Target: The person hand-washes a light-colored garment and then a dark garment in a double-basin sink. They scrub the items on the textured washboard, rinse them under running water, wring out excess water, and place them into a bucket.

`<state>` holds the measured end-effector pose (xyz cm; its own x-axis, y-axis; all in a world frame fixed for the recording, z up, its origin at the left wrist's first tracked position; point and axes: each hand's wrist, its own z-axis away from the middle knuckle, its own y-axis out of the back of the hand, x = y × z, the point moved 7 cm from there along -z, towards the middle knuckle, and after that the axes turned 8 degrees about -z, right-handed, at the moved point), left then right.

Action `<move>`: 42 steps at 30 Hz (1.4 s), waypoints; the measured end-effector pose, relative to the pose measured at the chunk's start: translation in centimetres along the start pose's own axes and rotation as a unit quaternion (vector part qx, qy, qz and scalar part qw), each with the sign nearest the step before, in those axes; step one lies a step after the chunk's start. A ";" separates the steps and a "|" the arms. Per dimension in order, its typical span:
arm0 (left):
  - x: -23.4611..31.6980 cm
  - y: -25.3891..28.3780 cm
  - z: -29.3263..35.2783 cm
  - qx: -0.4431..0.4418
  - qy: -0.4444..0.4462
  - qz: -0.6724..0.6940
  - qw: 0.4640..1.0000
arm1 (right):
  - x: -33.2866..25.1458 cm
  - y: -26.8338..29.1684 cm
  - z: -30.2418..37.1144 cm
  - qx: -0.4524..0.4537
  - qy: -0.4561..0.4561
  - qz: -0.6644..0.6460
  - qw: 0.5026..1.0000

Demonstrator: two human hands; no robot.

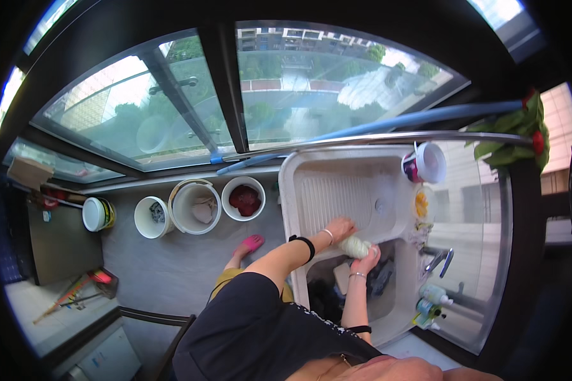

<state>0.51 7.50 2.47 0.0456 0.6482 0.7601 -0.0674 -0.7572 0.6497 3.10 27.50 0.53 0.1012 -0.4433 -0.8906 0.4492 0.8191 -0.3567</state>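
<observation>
A pale green, rolled or twisted cloth (353, 246) is stretched between my hands, above the divider of a white two-basin sink (288, 209). My left hand (340, 228) is closed around its far end, beside the ribbed washboard slope (327, 197). Closer to me, my right hand (366, 260) grips the other end over the near basin. Dark wet-looking cloths (380, 278) lie in that basin, along with a pale flat piece (342, 277) that I cannot identify. My fingertips are partly hidden by the cloth.
A tap (440, 260) and several bottles (433, 305) line the sink's right ledge, with a white tub (430, 162) farther back. On the floor at left stand buckets: one with dark red contents (244, 199), one with pale cloth (195, 206), one with grey cloth (152, 217).
</observation>
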 end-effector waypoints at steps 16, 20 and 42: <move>-1.8 1.1 0.6 -0.040 0.059 0.113 0.991 | -5.5 -10.7 8.3 -0.344 0.187 0.277 0.878; -0.7 0.4 0.1 -0.077 0.006 0.039 0.996 | -5.0 -11.2 10.4 -0.422 0.248 0.317 0.812; 0.4 -2.3 -2.1 -0.175 -0.140 -0.039 0.974 | -1.4 -13.0 11.2 -0.678 0.323 0.250 0.611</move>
<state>-1.40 9.67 1.26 0.3306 0.6178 0.7135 -0.3860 -0.6014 0.6995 7.04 13.37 9.59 -0.6433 -0.1370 -0.7532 -0.6878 0.5356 0.4900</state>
